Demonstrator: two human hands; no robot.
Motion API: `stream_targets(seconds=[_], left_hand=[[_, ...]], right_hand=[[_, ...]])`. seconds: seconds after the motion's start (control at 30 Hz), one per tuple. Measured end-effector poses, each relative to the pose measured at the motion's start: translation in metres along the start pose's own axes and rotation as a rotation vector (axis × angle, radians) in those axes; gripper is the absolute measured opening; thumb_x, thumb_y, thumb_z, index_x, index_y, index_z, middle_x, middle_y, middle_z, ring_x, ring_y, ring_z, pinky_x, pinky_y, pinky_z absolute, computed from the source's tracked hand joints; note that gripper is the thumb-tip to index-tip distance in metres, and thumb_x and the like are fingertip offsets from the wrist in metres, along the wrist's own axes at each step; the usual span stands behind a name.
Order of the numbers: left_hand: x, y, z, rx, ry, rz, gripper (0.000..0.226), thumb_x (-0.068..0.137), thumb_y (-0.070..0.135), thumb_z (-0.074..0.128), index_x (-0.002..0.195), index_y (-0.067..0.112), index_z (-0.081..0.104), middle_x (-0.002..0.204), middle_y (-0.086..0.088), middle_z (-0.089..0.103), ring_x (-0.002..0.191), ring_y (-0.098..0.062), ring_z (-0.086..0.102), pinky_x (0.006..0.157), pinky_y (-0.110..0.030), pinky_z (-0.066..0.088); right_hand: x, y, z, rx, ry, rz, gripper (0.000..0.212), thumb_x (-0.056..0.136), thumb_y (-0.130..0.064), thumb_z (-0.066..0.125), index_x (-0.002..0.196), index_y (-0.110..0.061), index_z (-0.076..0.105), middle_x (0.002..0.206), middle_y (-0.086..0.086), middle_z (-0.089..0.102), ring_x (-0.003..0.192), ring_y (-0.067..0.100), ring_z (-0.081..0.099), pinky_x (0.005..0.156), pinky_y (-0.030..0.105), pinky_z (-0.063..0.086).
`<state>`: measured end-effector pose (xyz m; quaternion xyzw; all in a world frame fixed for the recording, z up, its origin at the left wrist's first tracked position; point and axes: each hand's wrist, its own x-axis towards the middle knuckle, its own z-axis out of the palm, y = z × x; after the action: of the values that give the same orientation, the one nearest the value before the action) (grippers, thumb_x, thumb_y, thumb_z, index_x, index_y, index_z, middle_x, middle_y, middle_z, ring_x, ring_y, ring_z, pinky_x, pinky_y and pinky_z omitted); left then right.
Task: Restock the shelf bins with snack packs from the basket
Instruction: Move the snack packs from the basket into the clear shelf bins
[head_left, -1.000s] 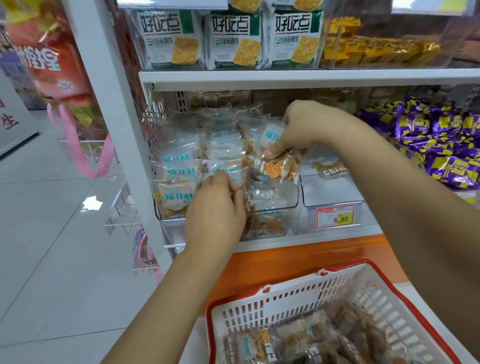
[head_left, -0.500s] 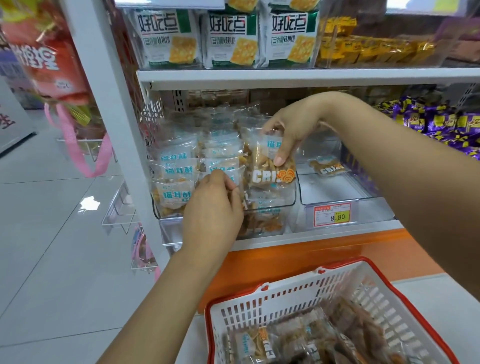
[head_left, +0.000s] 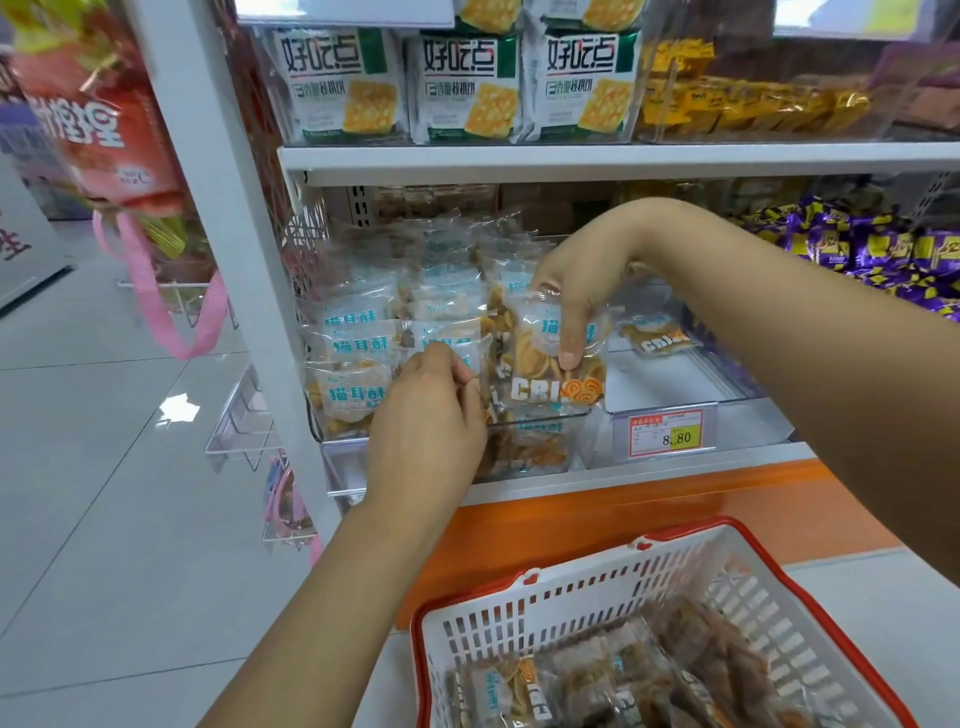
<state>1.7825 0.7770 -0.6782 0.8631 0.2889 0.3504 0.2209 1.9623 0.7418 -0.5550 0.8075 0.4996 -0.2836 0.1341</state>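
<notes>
1. Head view: the right hand (head_left: 576, 280) pinches a snack pack (head_left: 556, 371) upright by its top, forefinger down its front, at the right end of the clear bin (head_left: 540, 418) on the white shelf (head_left: 649, 475).
2. The left hand (head_left: 431, 415), fingers curled, pinches the edge of a stacked pack (head_left: 447, 338) in the same bin.
3. The red-rimmed basket (head_left: 571, 597), holding more packs, sits on a pale surface (head_left: 883, 597) before an orange panel (head_left: 597, 525). Glossy floor tiles (head_left: 104, 493) lie to the left.

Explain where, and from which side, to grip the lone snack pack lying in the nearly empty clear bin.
The lone snack pack lies flat in the open-topped clear bin. Probably come down from above, over the front wall, and pinch its near crimped edge; its flat face offers little to grasp.
</notes>
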Motion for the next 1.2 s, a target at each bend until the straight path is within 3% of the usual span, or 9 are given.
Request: stream_targets(seconds=[0.17, 0.3, 0.37, 0.5, 0.6, 0.7, 0.87, 1.0, 1.2], left_hand=[[0.0, -0.001, -0.001, -0.006, 0.017, -0.007, 0.006, 0.093, 0.016, 0.052, 0.088, 0.018, 0.051, 0.076, 0.004, 0.052, 0.073, -0.016, 0.052, 0.059, -0.031, 0.043], [0.001, -0.001, 0.0, 0.006, 0.021, 0.0, 0.005, 0.093, 0.016, 0.052, 0.088, 0.018, 0.051, 0.078, 0.002, 0.055, 0.075, -0.017, 0.052, 0.059, -0.03, 0.04], [0.002, -0.001, 0.001, 0.015, 0.025, -0.005, 0.005, 0.093, 0.016, 0.051, 0.088, 0.017, 0.05, 0.08, 0.001, 0.056, 0.076, -0.018, 0.052, 0.059, -0.029, 0.036], [0.003, 0.0, 0.001, 0.01, 0.029, -0.012, 0.007, 0.092, 0.016, 0.052, 0.087, 0.017, 0.049, 0.078, 0.001, 0.055, 0.075, -0.017, 0.05, 0.059, -0.027, 0.031], [0.002, 0.001, 0.002, 0.012, 0.035, 0.001, 0.008, 0.092, 0.015, 0.052, 0.086, 0.018, 0.047, 0.077, 0.001, 0.054, 0.073, -0.016, 0.049, 0.055, -0.023, 0.028], [0.001, 0.0, 0.002, 0.013, 0.032, 0.007, 0.009, 0.092, 0.015, 0.053, 0.087, 0.018, 0.047, 0.078, 0.001, 0.054, 0.074, -0.016, 0.048, 0.056, -0.024, 0.027], [0.0, -0.002, 0.003, 0.007, 0.03, 0.02, 0.009, 0.09, 0.012, 0.054, 0.087, 0.018, 0.047, 0.078, 0.0, 0.055, 0.074, -0.016, 0.049, 0.054, -0.024, 0.025], [-0.001, -0.003, 0.004, 0.011, 0.027, 0.022, 0.008, 0.091, 0.012, 0.053, 0.088, 0.018, 0.048, 0.079, 0.0, 0.055, 0.075, -0.017, 0.051, 0.056, -0.023, 0.028], [-0.001, -0.003, 0.003, 0.018, 0.032, 0.047, 0.01, 0.09, 0.009, 0.054, 0.088, 0.017, 0.049, 0.082, 0.001, 0.052, 0.078, -0.016, 0.049, 0.063, -0.024, 0.031]], right_hand=[[-0.002, 0.002, -0.011, 0.119, -0.07, -0.006, 0.05, 0.075, -0.006, 0.075, 0.123, -0.007, 0.058, 0.109, 0.004, 0.071, 0.107, 0.019, 0.065, 0.094, 0.029, 0.048], [0.01, -0.008, -0.014, -0.091, 0.151, 0.066, 0.092, 0.071, -0.021, 0.081, 0.147, -0.013, 0.03, 0.146, 0.009, 0.042, 0.132, 0.03, 0.042, 0.107, 0.04, 0.037], [0.013, -0.015, -0.008, -0.212, 0.258, 0.072, 0.1, 0.071, -0.025, 0.082, 0.151, -0.02, 0.022, 0.154, 0.005, 0.03, 0.139, 0.031, 0.032, 0.112, 0.044, 0.031], [0.007, -0.023, 0.006, -0.336, 0.399, 0.105, 0.101, 0.068, -0.026, 0.084, 0.149, -0.018, 0.025, 0.148, 0.006, 0.039, 0.133, 0.031, 0.04, 0.104, 0.04, 0.038], [-0.002, -0.03, 0.016, -0.324, 0.618, 0.208, 0.082, 0.073, -0.02, 0.082, 0.139, -0.008, 0.035, 0.134, 0.014, 0.049, 0.121, 0.034, 0.049, 0.087, 0.04, 0.045], [-0.002, -0.039, 0.035, -0.179, 0.8, 0.276, 0.054, 0.087, -0.003, 0.059, 0.134, -0.002, 0.034, 0.133, 0.02, 0.041, 0.12, 0.036, 0.048, 0.081, 0.038, 0.043], [-0.002, -0.047, 0.076, -0.182, 0.906, 0.253, 0.051, 0.085, 0.005, 0.052, 0.132, -0.001, 0.032, 0.138, 0.025, 0.031, 0.105, 0.036, 0.057, 0.066, 0.034, 0.038], [0.006, -0.041, 0.103, -0.204, 0.971, 0.269, 0.068, 0.087, 0.0, 0.05, 0.146, 0.001, 0.015, 0.138, 0.026, 0.028, 0.124, 0.036, 0.036, 0.089, 0.033, 0.045], [0.013, -0.028, 0.118, -0.163, 0.911, 0.236, 0.084, 0.09, 0.002, 0.046, 0.152, -0.013, -0.009, 0.153, 0.031, -0.015, 0.144, 0.043, -0.001, 0.113, 0.044, 0.029]])
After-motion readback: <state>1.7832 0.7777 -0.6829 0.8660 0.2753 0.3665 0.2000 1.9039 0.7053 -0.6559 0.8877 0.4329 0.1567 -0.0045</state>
